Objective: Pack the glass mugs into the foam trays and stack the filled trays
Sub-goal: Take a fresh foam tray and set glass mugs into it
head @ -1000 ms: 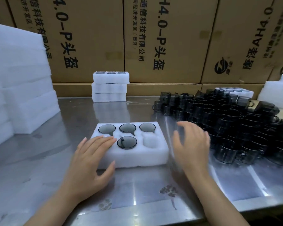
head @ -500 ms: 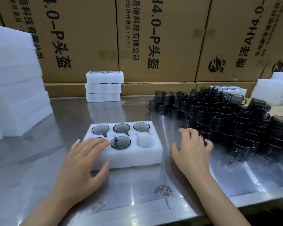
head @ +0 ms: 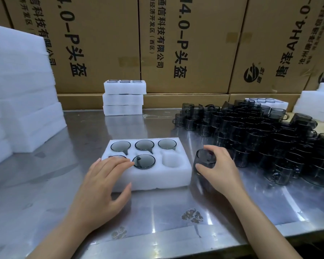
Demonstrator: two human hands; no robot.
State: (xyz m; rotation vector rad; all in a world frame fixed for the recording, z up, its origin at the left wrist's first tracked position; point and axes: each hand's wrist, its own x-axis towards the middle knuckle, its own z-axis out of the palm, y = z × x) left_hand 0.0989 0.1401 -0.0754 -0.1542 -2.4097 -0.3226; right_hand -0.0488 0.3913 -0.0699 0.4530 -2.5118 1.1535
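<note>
A white foam tray (head: 157, 179) lies on the steel table in front of me. Dark glass mugs fill its three back pockets and the front middle and front left pockets; the front right pocket (head: 171, 160) is empty. My left hand (head: 103, 186) rests flat on the tray's front left corner, fingers straight, partly covering the front left mug. My right hand (head: 220, 170) grips a smoky glass mug (head: 203, 165) by its rim, just right of the tray. A large heap of the same mugs (head: 260, 131) lies to the right.
Three filled trays (head: 123, 98) are stacked at the back against cardboard boxes (head: 185, 43). Tall piles of white foam (head: 21, 94) stand on the left, more foam (head: 318, 103) at the far right. The table's front edge (head: 176, 245) runs below my arms.
My right hand has reached into the heap, taken hold of a mug and brought it left toward the tray. My left hand stays on the tray's corner.
</note>
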